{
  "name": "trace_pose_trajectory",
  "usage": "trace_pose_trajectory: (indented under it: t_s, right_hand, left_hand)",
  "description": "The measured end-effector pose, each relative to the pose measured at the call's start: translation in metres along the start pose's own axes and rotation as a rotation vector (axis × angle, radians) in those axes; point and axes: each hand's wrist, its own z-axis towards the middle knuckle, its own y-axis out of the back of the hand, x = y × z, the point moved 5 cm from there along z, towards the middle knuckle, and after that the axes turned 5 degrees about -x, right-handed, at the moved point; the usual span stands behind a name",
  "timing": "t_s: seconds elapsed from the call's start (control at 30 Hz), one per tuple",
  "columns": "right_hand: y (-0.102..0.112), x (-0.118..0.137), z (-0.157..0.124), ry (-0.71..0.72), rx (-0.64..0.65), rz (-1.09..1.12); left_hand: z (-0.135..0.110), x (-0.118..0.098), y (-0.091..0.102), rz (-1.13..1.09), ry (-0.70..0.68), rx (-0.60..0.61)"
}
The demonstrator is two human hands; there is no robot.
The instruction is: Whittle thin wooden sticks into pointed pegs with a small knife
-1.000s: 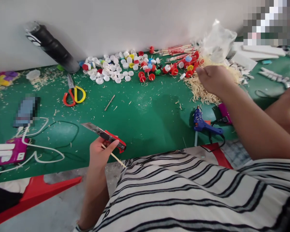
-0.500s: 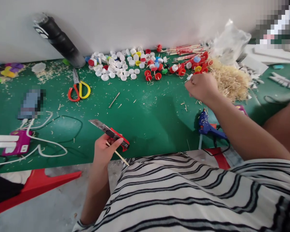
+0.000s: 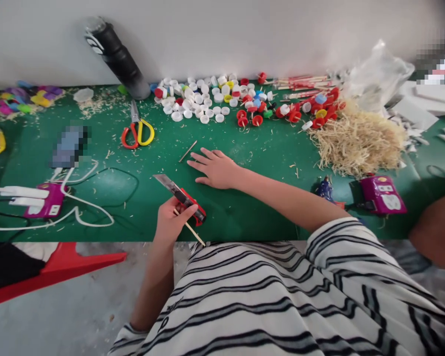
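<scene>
My left hand [image 3: 172,220] is closed round a red and black utility knife [image 3: 185,199], its blade pointing up and to the left. The same hand grips a thin wooden stick [image 3: 191,231] that slants down toward the shirt. My right hand [image 3: 215,169] is spread palm down at the table's middle, fingers apart, holding nothing. Just beyond its fingertips lies a small thin rod [image 3: 188,151], perhaps a nail or a short stick. Wood shavings are scattered round both hands.
Orange and yellow scissors [image 3: 137,129] lie left of centre, near a black bottle [image 3: 120,64]. White bottle caps [image 3: 195,101] and red cap tops [image 3: 254,120] line the back. At right are a shavings pile [image 3: 359,138], a blue glue gun [image 3: 324,189] and a purple power socket [image 3: 383,195].
My right hand has moved left from beside the caps and shavings to the table's middle, its curled fingers now spread. My left hand still holds the knife and stick. The view has shifted.
</scene>
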Motion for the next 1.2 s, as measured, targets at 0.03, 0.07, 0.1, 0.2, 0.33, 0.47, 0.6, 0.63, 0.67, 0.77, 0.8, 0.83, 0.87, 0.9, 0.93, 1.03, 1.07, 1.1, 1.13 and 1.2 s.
trace_pose_trajectory:
  t_s: [0.03,0.07,0.1,0.2,0.33,0.47,0.6,0.63,0.67,0.77,0.8,0.83,0.87,0.9,0.93,1.03,1.07,1.1,1.13,1.2]
  right_hand:
    - [-0.004,0.002,0.007,-0.004,0.012,-0.006]
    - [-0.006,0.001,0.009,-0.012,0.012,-0.006]
    - [-0.006,-0.005,0.008,-0.026,0.005,-0.002]
    - [-0.002,-0.037,-0.017,-0.103,-0.018,0.011]
    - [0.004,-0.102,-0.076,-0.316,0.002,0.009]
    - [0.008,-0.161,-0.146,-0.571,0.069,-0.02]
    - [0.013,-0.198,-0.214,-0.774,0.075,-0.067]
    - [0.015,-0.203,-0.228,-0.793,0.065,-0.084]
    - [0.016,-0.206,-0.24,-0.804,0.047,-0.107]
    - [0.021,-0.208,-0.261,-0.825,0.038,-0.151]
    - [0.023,-0.205,-0.262,-0.819,0.037,-0.156]
    - [0.025,-0.202,-0.26,-0.81,0.037,-0.157]
    - [0.029,-0.197,-0.256,-0.799,0.036,-0.155]
    - [0.032,-0.192,-0.25,-0.787,0.032,-0.156]
    - [0.035,-0.187,-0.243,-0.776,0.042,-0.149]
    - [0.042,-0.171,-0.217,-0.684,0.038,-0.111]
    - [0.044,-0.166,-0.209,-0.645,0.023,-0.103]
    - [0.045,-0.161,-0.204,-0.61,0.01,-0.095]
    - [0.045,-0.158,-0.2,-0.578,0.0,-0.084]
    - [0.044,-0.152,-0.198,-0.531,-0.025,-0.06]
  left_hand:
    - [-0.001,0.0,0.001,0.001,0.006,0.001]
    - [-0.002,-0.001,0.001,0.009,0.011,-0.003]
    - [-0.003,-0.001,0.002,0.017,0.02,-0.009]
    - [-0.007,-0.007,-0.001,0.018,0.047,0.01]
    - [-0.01,-0.015,-0.013,-0.018,0.083,0.126]
    - [-0.009,-0.016,-0.017,-0.041,0.086,0.154]
    - [-0.006,-0.017,-0.017,-0.015,0.077,0.171]
    - [-0.004,-0.018,-0.017,-0.016,0.077,0.18]
    - [-0.003,-0.02,-0.017,-0.018,0.076,0.186]
    - [0.001,-0.028,-0.018,-0.011,0.058,0.195]
    - [0.003,-0.031,-0.018,0.002,0.045,0.194]
    - [0.004,-0.035,-0.018,0.018,0.031,0.196]
    - [0.006,-0.039,-0.019,0.033,0.02,0.197]
    - [0.007,-0.042,-0.02,0.042,0.013,0.199]
    - [0.008,-0.045,-0.02,0.046,0.008,0.199]
    - [0.01,-0.051,-0.023,0.058,0.006,0.199]
    - [0.011,-0.052,-0.024,0.063,0.007,0.197]
    - [0.011,-0.053,-0.025,0.065,0.009,0.193]
    - [0.012,-0.054,-0.027,0.066,0.011,0.187]
    - [0.014,-0.055,-0.029,0.07,0.017,0.172]
